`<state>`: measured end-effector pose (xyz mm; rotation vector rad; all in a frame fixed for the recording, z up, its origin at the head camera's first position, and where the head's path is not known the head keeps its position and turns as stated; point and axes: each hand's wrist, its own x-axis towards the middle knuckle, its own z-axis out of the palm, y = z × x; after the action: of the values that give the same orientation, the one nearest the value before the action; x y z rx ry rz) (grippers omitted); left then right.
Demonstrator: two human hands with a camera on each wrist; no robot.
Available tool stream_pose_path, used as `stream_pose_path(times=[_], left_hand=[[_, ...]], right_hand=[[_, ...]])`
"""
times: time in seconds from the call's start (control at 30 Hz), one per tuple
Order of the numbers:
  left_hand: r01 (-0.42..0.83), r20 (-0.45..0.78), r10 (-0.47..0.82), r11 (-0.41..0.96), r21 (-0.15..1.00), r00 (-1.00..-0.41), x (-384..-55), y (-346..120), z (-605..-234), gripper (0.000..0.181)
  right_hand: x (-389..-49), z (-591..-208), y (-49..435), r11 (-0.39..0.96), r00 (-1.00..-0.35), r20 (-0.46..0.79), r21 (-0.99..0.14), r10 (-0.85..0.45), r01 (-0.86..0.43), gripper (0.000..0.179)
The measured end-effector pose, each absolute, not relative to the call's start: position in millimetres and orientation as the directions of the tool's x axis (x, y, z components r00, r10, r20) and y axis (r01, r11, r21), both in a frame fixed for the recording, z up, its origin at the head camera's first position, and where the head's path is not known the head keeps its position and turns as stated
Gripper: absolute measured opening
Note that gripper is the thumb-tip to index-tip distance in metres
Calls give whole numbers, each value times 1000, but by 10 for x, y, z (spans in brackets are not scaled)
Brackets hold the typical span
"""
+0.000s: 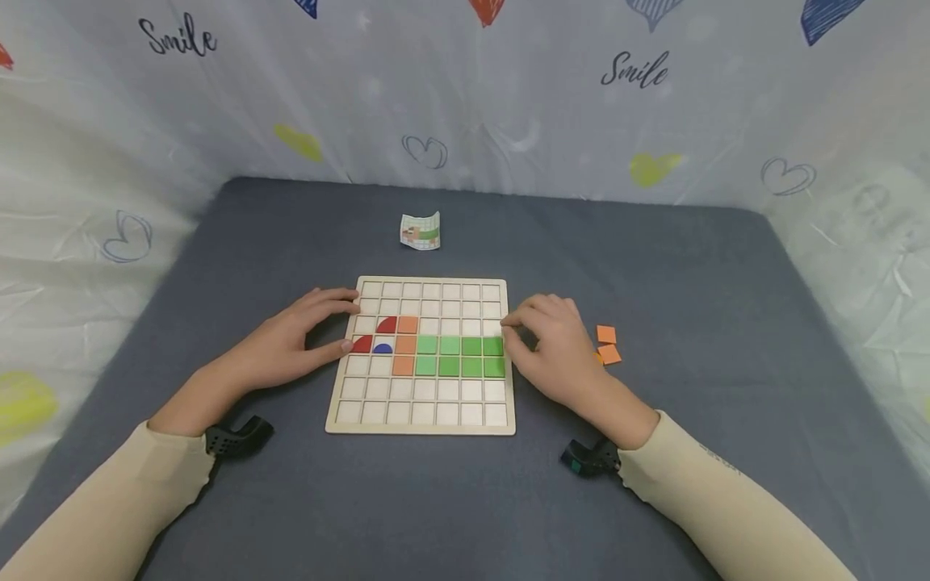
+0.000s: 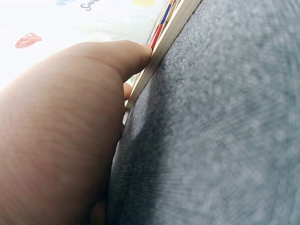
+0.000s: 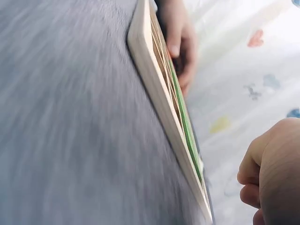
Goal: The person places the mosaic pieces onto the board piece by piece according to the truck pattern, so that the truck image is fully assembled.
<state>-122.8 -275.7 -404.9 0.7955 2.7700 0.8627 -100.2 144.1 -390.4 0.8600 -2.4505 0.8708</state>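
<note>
A square wooden grid board [image 1: 421, 428] lies flat on the dark table. Coloured tiles fill part of its grid: green tiles [image 1: 461, 366] in two rows, a column of orange tiles [image 1: 404, 344], red quarter-circle tiles [image 1: 387, 325] and one tile with a blue half-circle [image 1: 383, 349]. My left hand [image 1: 291, 335] touches the board's left edge, thumb and fingers extended and spread. At the right edge is my right hand [image 1: 552, 347], its fingers loosely bent with nothing visible between them. Loose orange tiles [image 1: 606, 334] lie just right of it, one partly hidden.
A small printed card [image 1: 420, 234] with a coloured grid picture stands behind the board. The dark table [image 1: 654, 274] reaches back to a white curtain [image 1: 450, 89] printed with hearts and words. Each wrist wears a black camera mount [image 1: 240, 436].
</note>
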Motion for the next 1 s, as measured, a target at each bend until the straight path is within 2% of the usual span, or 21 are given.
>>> stream_pose_path(times=[0.33, 0.73, 1.0], left_hand=[[446, 28, 521, 700, 558, -853, -1218, -2747, -4039, 55], [447, 38, 516, 701, 556, -856, -1227, -2742, -4042, 56], [442, 33, 513, 703, 558, -858, -1220, -2747, -4041, 55]], right_hand=[[-918, -3937, 1912, 706, -803, 499, -437, -325, -557, 7], [-811, -3967, 2329, 731, -786, 554, -410, -275, -545, 12], [-756, -3998, 2535, 778, -832, 506, -420, -227, -468, 12]])
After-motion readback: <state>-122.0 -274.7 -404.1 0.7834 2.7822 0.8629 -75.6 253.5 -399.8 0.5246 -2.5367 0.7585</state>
